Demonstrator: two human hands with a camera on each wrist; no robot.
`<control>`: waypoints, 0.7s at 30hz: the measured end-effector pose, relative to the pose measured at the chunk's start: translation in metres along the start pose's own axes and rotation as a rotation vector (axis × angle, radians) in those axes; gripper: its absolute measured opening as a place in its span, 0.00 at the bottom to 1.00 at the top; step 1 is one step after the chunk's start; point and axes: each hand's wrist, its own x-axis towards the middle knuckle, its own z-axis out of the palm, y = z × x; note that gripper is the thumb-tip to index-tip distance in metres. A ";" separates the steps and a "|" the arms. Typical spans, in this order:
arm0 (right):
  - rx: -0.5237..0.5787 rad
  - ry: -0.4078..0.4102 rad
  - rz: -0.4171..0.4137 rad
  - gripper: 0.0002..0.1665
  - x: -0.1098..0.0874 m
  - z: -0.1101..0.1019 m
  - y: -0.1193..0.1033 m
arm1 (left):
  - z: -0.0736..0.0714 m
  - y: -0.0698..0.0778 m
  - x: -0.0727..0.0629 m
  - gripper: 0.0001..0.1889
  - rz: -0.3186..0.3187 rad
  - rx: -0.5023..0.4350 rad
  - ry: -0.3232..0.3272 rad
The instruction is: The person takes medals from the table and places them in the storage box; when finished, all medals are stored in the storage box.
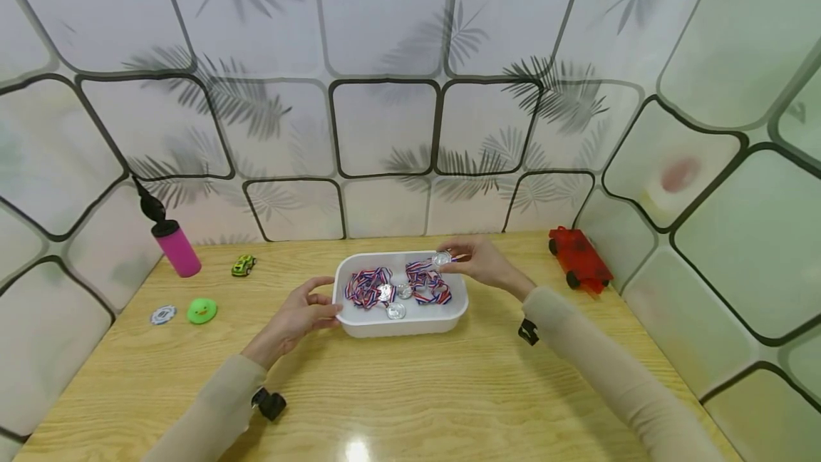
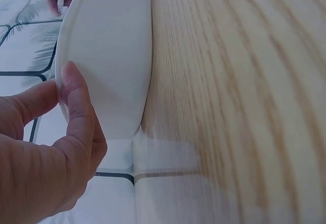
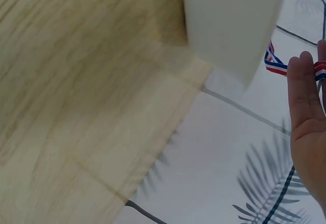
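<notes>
A white plastic tub [image 1: 405, 329] stands on the wooden table, holding several silver medals [image 1: 396, 311] on red, white and blue ribbons [image 1: 368, 288]. My left hand [image 1: 300, 317] pinches the tub's left rim between thumb and fingers; in the left wrist view, the fingers press on the outer wall [image 2: 109, 56]. Over the tub's right end, my right hand [image 1: 482, 262] grips a silver medal [image 1: 441, 258] near its edge. Striped ribbon [image 3: 275, 67] passes between the fingers of that hand [image 3: 308, 114] in the right wrist view.
On the left are a pink cylinder with a black top [image 1: 177, 249], a small green toy car [image 1: 244, 265], a green rubber duck [image 1: 202, 310] and a poker chip [image 1: 163, 315]. A red toy vehicle [image 1: 580, 259] lies at the right. Patterned curtains [image 1: 385, 127] enclose the table.
</notes>
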 end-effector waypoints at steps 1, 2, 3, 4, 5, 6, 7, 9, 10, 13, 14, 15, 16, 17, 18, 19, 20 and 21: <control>-0.008 -0.014 0.003 0.23 -0.001 0.002 0.002 | 0.000 0.000 0.000 0.36 -0.001 0.002 -0.002; -0.016 -0.028 0.004 0.23 -0.001 0.003 0.003 | 0.001 0.000 0.000 0.36 -0.003 0.002 -0.002; -0.023 -0.043 0.002 0.24 0.000 0.004 0.005 | 0.001 0.000 0.001 0.36 -0.006 0.003 0.000; -0.030 -0.057 0.005 0.24 0.000 0.006 0.007 | 0.001 0.000 0.001 0.35 -0.010 0.000 0.006; -0.040 -0.070 0.005 0.24 0.001 0.007 0.008 | 0.001 0.000 0.001 0.35 -0.011 0.003 0.008; -0.046 -0.085 0.007 0.25 0.001 0.009 0.010 | 0.001 0.000 0.001 0.35 -0.011 0.007 0.008; -0.058 -0.100 0.006 0.25 0.002 0.010 0.011 | 0.001 0.000 0.001 0.35 -0.011 0.011 0.008; -0.071 -0.136 0.008 0.25 0.004 0.013 0.013 | 0.001 0.001 0.001 0.35 -0.015 0.009 0.019; -0.079 -0.157 0.007 0.24 0.005 0.014 0.014 | 0.001 0.001 0.001 0.35 -0.013 0.012 0.019; -0.096 -0.230 -0.012 0.23 0.007 0.018 0.014 | 0.001 0.000 0.001 0.35 -0.009 0.015 0.015; -0.103 -0.253 -0.023 0.23 0.008 0.019 0.014 | 0.001 0.000 0.001 0.35 -0.009 0.013 0.014; -0.106 -0.273 -0.034 0.22 0.009 0.020 0.013 | 0.001 0.000 0.001 0.36 -0.004 0.011 0.010; -0.111 -0.291 -0.046 0.21 0.009 0.021 0.012 | 0.001 0.000 0.001 0.36 -0.002 0.013 0.006; -0.114 -0.307 -0.059 0.21 0.010 0.022 0.011 | 0.001 0.000 0.001 0.36 -0.002 0.010 0.006; -0.122 -0.320 -0.074 0.21 0.011 0.023 0.010 | 0.001 0.000 0.001 0.36 -0.001 0.010 0.004; -0.129 -0.330 -0.084 0.21 0.012 0.024 0.009 | 0.001 0.000 0.001 0.36 -0.003 0.007 0.008; -0.138 -0.338 -0.093 0.22 0.012 0.025 0.008 | 0.001 0.000 0.001 0.36 -0.003 0.007 0.009; -0.144 -0.349 -0.101 0.22 0.013 0.025 0.008 | 0.002 0.000 0.002 0.36 -0.003 0.007 0.010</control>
